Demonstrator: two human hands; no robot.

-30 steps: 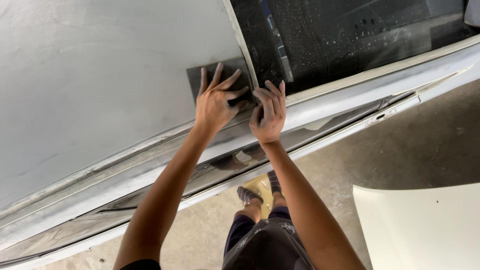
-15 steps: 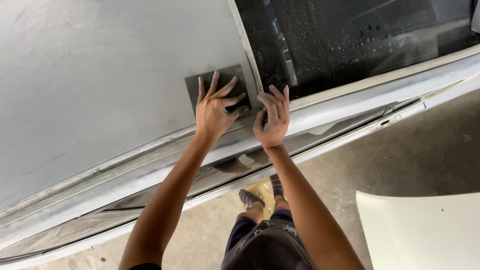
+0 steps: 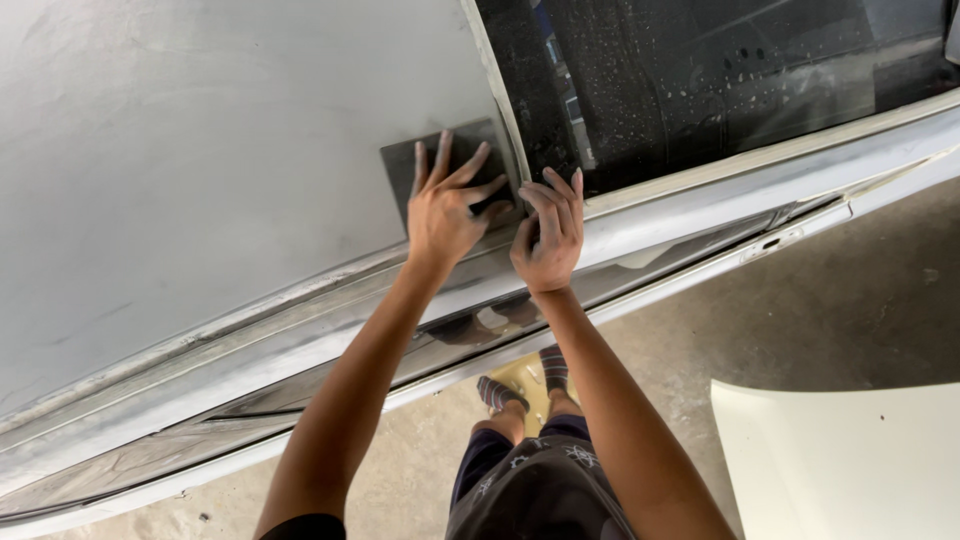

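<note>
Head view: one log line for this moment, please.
left hand: flat on dark rectangular sanding sheet | right hand: pressing sheet's right edge | surface: grey primed car body panel | beside: dark wet window glass

Dark grey sanding sheet, flat against pale car panel

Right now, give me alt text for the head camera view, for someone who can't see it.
Seen from above, a person's left hand presses flat on a dark sanding sheet against a grey car body panel, and the right hand rests beside it at the edge of a dark, droplet-speckled window. A pale loose panel lies on the concrete floor below.
</note>
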